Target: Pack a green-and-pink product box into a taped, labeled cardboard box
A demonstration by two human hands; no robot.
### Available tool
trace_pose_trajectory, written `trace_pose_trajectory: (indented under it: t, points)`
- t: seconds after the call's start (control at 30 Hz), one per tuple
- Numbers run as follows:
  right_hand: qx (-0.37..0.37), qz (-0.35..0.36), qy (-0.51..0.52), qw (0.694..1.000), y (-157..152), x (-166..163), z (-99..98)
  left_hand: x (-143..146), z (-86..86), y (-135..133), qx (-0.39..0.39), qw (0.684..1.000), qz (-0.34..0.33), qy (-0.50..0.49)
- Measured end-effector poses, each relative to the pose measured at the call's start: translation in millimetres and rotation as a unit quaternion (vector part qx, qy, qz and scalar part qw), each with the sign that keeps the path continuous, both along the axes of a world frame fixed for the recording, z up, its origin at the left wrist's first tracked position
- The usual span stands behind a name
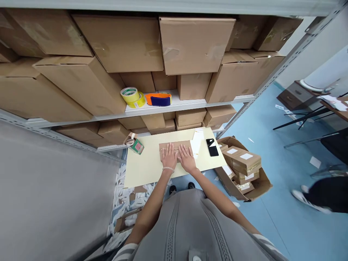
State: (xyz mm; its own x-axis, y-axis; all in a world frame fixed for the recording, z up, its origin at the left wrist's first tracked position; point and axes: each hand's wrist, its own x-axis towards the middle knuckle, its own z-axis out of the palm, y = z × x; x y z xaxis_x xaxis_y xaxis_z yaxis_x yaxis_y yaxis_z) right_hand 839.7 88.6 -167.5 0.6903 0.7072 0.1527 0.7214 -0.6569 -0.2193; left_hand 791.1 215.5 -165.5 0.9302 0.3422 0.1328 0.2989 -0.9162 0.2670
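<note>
A small brown cardboard box (176,144) lies on the pale yellow tabletop (144,170) in front of me. My left hand (169,156) rests flat on its left half with the fingers stretched out. Beside it, my right hand (186,157) presses flat on the right half, fingers also extended. Neither hand is wrapped round anything. White paper slips (197,140) lie just right of the box, and a black phone (212,147) sits further right. At the table's left end stands a small open green-and-brown box (135,144) with items inside that I cannot make out.
Shelves of cardboard boxes (195,43) rise behind the table. Yellow tape rolls (133,97) and an orange-and-blue tape dispenser (158,99) sit on the shelf edge (187,104). A large carton (261,183) of labelled parcels stands right; paper scraps (122,203) litter the left floor. A person's leg (326,195) shows far right.
</note>
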Motion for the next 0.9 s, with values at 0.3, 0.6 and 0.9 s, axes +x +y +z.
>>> trace_pose_trajectory:
  t: [0.3,0.6,0.9]
  points:
    - [-0.036,0.005,-0.003,0.999,-2,3,6.3,3,0.4,-6,-0.071,0.997,0.021,-0.032]
    - [-0.025,0.015,0.01,1.0,-5,5,8.2,-19,4.2,-5,-0.065,0.997,-0.02,-0.024]
    - [0.101,0.055,-0.008,0.993,81,114,154.1,-20,-0.6,1,-0.056,0.997,-0.05,-0.033]
